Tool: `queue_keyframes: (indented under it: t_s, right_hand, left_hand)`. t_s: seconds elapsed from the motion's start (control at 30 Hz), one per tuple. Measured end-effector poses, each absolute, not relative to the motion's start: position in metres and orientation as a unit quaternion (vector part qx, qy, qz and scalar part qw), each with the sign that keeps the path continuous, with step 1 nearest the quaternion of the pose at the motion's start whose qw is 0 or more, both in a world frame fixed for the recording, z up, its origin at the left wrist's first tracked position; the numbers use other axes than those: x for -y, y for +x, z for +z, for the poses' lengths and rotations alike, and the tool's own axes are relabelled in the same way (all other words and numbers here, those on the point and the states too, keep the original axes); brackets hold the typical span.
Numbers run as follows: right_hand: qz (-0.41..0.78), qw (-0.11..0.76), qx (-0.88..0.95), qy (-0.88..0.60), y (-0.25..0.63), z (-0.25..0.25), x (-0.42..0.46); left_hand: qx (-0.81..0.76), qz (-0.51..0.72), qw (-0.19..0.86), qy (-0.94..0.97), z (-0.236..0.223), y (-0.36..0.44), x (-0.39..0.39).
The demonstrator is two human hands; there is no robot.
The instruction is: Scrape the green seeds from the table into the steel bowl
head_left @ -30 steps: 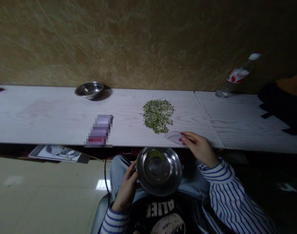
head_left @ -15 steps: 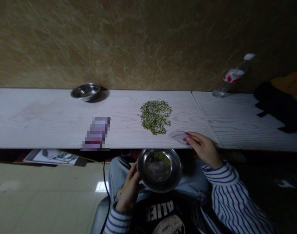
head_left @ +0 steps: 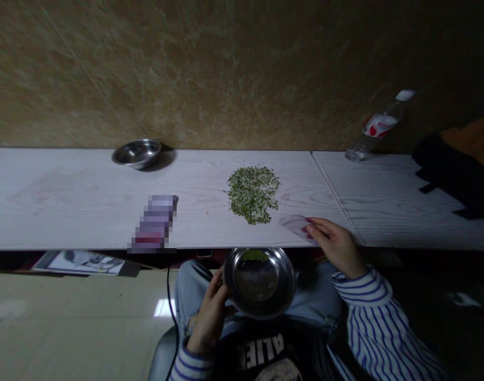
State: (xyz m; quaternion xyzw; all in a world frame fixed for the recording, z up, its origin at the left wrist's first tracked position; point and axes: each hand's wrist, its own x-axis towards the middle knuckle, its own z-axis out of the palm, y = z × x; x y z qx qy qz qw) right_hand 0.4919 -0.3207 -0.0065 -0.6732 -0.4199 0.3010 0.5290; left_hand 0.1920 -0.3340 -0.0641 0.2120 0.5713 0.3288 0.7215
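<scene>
My left hand (head_left: 212,312) is closed on the left rim of a metal bowl (head_left: 261,304), held over my lap just below the table's front edge. Small green beans (head_left: 254,255) lie in the bowl at its far side. Between the thumb and fingers of my right hand (head_left: 337,243) is a clear plastic protractor (head_left: 292,224), low over or touching the tabletop. To the left of the protractor, a flat patch of green beans (head_left: 252,193) is spread on the white wooden table (head_left: 202,222), with a notch in its right side.
A second metal bowl (head_left: 137,154) stands at the back left. Nearer the front is a pixelated flat object (head_left: 153,222). A plastic bottle (head_left: 376,129) and dark cloth (head_left: 456,169) are at the right. Papers (head_left: 81,262) lie on a shelf underneath; a black cable (head_left: 170,301) hangs down.
The beans in the bowl have shifted from the upper right to the far edge, gathered closer together. The view has tipped slightly; both hands keep their holds, and the patch on the table looks the same.
</scene>
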Motion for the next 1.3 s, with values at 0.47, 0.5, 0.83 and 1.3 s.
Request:
queue_keyframes:
  t_s: [0.47, 0.5, 0.83, 1.3]
  right_hand:
    - [0.31, 0.508, 0.461, -0.659, 0.497, -0.014, 0.297]
    - [0.314, 0.502, 0.467, -0.656, 0.497, -0.012, 0.293]
    - [0.349, 0.479, 0.537, -0.601, 0.488, 0.001, 0.202]
    - [0.37, 0.447, 0.564, -0.587, 0.465, -0.008, 0.172]
  left_hand:
    - [-0.574, 0.321, 0.714, 0.24, -0.066, 0.194, 0.327]
    - [-0.573, 0.321, 0.715, 0.24, -0.067, 0.194, 0.327]
    - [-0.597, 0.329, 0.696, 0.225, -0.064, 0.192, 0.323]
    - [-0.594, 0.376, 0.689, 0.175, -0.058, 0.177, 0.315]
